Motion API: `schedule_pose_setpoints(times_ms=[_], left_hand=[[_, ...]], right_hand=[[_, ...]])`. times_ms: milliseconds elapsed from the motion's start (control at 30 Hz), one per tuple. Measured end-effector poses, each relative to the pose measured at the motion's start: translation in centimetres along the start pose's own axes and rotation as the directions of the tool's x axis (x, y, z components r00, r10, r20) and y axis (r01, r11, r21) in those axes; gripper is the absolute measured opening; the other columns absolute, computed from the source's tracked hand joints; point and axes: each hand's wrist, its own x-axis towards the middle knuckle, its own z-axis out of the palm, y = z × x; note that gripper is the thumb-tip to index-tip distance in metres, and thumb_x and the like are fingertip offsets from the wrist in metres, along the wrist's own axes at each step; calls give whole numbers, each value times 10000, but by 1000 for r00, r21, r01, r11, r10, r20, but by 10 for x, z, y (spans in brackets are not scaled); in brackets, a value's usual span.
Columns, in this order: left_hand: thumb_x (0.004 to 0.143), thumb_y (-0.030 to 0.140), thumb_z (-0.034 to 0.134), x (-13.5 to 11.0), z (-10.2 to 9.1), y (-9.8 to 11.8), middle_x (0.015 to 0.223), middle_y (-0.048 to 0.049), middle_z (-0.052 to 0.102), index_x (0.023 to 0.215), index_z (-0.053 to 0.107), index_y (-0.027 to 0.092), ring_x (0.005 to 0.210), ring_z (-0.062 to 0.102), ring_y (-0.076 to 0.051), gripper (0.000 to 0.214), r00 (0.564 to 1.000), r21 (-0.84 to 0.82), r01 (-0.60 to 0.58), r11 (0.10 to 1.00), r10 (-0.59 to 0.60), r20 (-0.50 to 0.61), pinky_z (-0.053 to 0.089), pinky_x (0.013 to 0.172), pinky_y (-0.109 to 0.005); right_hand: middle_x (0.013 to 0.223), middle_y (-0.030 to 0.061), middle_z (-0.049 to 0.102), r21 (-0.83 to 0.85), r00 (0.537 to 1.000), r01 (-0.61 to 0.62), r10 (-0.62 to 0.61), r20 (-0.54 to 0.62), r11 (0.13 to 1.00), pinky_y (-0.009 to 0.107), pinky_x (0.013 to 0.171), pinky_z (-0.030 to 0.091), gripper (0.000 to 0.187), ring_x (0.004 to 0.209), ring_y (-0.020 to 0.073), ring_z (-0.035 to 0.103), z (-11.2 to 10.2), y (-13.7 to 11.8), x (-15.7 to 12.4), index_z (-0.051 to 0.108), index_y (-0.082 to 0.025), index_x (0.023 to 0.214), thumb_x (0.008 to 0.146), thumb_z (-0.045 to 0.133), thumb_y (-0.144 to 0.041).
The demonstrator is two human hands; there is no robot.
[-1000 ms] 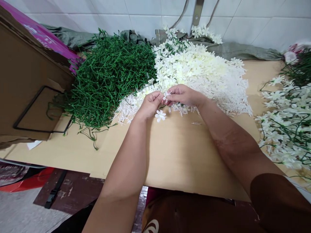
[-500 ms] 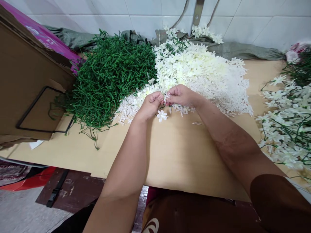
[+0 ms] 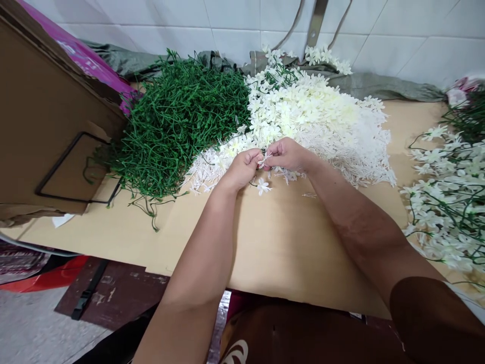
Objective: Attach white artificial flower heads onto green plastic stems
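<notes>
My left hand (image 3: 243,169) is closed, its thumb and forefinger pinching an artificial flower stem that is mostly covered by the fingers. Below those fingers a white artificial flower (image 3: 262,186) sticks out, seemingly on the same stem. My right hand (image 3: 288,153) pinches a small white artificial flower (image 3: 264,161) right against the left fingertips. Both hands meet at the front edge of a heap of loose white flower heads (image 3: 299,103). To the left of it lies a big tangle of green plastic stems (image 3: 189,111).
At the right, white flowers on green stems (image 3: 447,197) are piled up. A cardboard box (image 3: 49,116) with a black wire frame (image 3: 56,164) stands on the left. Cardboard (image 3: 273,242) covers the table, and a tiled wall (image 3: 235,25) rises behind.
The whole view has shifted slightly, so things sit a little lower and to the right. My hands remain together, with the white flower piece between the fingertips at a slightly different angle.
</notes>
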Motion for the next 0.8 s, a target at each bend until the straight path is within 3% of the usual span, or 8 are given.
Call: schedule_pose_setpoints(times_ms=[167,333,467,667,800], left_hand=[[865,314,572,-2,-1,6,586,9,519,607,464,176,523,417,-91,311,999,-60,11,998,-9,35,317,499,-206],[831,457,607,-3,-3,5,583,5,497,598,461,182,513,359,-93,389,998,-75,-15,997,19,56,281,477,-229],[871,411,562,-3,-2,1,606,8,495,619,479,180,551,381,-105,352,999,-15,-35,999,36,40,302,522,-237],[902,214,485,-1,0,4,601,13,515,600,499,166,587,424,-106,305,995,69,-65,995,59,80,342,612,-238],[904,269,515,0,4,5,608,13,540,610,518,164,568,423,-98,312,997,39,-53,998,50,59,335,579,-229]], right_hand=[[614,11,715,204,995,2,-22,96,979,173,613,476,117,605,75,614,-2,2,2,704,-127,622,727,694,-77],[635,15,724,282,985,-22,-28,173,959,176,674,507,136,637,77,645,-5,4,4,705,-121,632,755,690,-66],[605,15,721,282,985,-41,-9,175,959,172,644,508,134,599,75,643,-8,6,5,711,-116,614,734,702,-59],[571,14,707,241,993,-36,7,118,970,191,648,517,159,572,86,640,-6,7,3,709,-127,576,717,695,-55],[561,13,701,241,995,-56,36,89,969,186,648,514,174,567,84,636,-4,7,4,705,-126,571,717,677,-35]])
